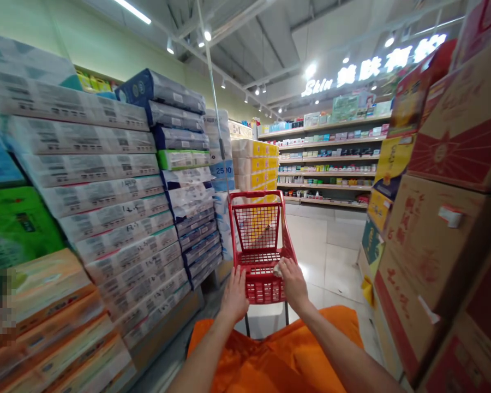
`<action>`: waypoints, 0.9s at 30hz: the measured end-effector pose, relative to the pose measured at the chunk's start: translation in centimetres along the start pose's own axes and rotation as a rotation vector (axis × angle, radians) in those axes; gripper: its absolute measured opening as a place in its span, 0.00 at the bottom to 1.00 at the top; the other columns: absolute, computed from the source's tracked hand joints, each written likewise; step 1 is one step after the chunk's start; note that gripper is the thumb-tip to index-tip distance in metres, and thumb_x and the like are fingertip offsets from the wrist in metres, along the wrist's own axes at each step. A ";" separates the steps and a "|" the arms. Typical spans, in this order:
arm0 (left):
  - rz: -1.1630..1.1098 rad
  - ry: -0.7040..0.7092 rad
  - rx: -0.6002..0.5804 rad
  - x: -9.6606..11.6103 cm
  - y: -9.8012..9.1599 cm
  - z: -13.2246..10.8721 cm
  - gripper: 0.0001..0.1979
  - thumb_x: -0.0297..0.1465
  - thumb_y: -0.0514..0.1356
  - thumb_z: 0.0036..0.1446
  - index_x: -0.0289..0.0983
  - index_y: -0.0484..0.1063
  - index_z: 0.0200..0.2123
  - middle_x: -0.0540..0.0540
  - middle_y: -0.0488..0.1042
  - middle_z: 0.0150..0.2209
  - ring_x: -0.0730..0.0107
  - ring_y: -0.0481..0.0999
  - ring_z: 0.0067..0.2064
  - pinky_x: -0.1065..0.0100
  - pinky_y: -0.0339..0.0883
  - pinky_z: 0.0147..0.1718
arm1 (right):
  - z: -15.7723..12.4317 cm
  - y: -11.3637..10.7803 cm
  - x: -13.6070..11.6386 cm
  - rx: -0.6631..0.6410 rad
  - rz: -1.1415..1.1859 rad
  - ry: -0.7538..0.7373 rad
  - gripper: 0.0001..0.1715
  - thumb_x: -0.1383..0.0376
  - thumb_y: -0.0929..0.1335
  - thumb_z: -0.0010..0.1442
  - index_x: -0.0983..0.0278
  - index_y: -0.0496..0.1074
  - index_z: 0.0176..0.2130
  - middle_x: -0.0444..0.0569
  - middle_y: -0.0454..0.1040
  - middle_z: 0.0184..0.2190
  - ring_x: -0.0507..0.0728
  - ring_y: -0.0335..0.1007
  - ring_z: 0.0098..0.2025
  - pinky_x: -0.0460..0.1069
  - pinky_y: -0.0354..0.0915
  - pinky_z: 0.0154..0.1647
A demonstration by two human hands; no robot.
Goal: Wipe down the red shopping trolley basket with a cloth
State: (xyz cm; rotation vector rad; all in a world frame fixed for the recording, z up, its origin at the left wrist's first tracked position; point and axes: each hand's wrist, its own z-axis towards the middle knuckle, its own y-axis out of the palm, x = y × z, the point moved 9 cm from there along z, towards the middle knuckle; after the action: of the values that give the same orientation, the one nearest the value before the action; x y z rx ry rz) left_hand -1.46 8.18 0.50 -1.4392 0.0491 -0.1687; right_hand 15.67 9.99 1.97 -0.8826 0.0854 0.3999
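Wearing orange garment (265,365), nearest cam. Resting L hand (236,292), w/ fingers extended, on red cart (259,251), L side. Pinching crumpled whitish cloth (278,268) w/ R hand (293,281) at cart's R side. Facing cart dead ahead on pale floor (315,234), btwn stacked wrapped packs (118,207) to L & cardboard cartons (425,234) to R.
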 end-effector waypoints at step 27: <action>-0.082 0.012 -0.182 -0.6 -0.7 -1.0 0.41 0.28 0.51 0.42 0.31 0.38 0.61 0.45 0.36 0.64 0.66 0.35 0.64 0.53 0.37 0.59 | -1.0 0.6 -5.1 -0.031 -0.034 -0.205 0.23 0.65 0.63 0.56 0.62 0.64 0.52 0.54 0.59 0.57 0.63 0.51 0.58 0.61 0.45 0.57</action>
State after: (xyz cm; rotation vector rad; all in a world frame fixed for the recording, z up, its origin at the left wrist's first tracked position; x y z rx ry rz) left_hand -2.22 7.24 1.03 -1.6225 0.0158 -0.2450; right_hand 10.84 7.97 2.12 -0.8683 -0.1247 0.4593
